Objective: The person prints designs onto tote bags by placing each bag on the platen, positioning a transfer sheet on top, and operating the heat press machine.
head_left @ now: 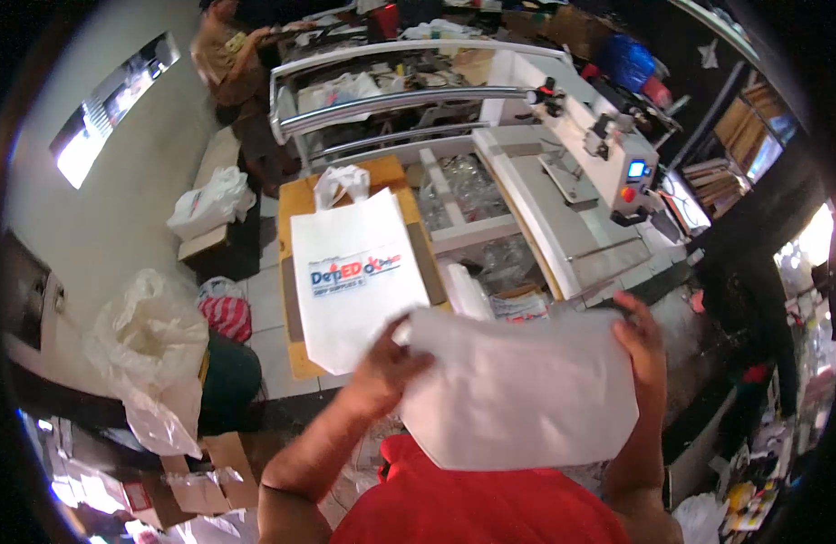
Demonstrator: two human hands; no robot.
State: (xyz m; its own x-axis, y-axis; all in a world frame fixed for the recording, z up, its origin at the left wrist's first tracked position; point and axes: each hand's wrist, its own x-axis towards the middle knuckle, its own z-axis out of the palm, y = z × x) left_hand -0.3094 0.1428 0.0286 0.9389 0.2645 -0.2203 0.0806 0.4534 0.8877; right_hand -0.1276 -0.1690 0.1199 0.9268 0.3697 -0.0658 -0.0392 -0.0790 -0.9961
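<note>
A blank white fabric bag (522,394) is held up close to my body, its lower part in front of my red shirt. My left hand (391,367) pinches it near its upper left corner, and my right hand (642,343) grips the upper right edge with one finger raised. Just beyond my left hand lies a white tote bag (350,238) with blue and red printed lettering. It rests flat on a yellow-brown board (386,172), handles toward the far end. Blur softens the held bag's top edge.
A heat press (563,199) with a lit display stands right of the board, and metal rails (400,104) run behind. Plastic bags (150,331) and a dark green bin (232,376) are at left. A co-worker (232,72) stands at the far left.
</note>
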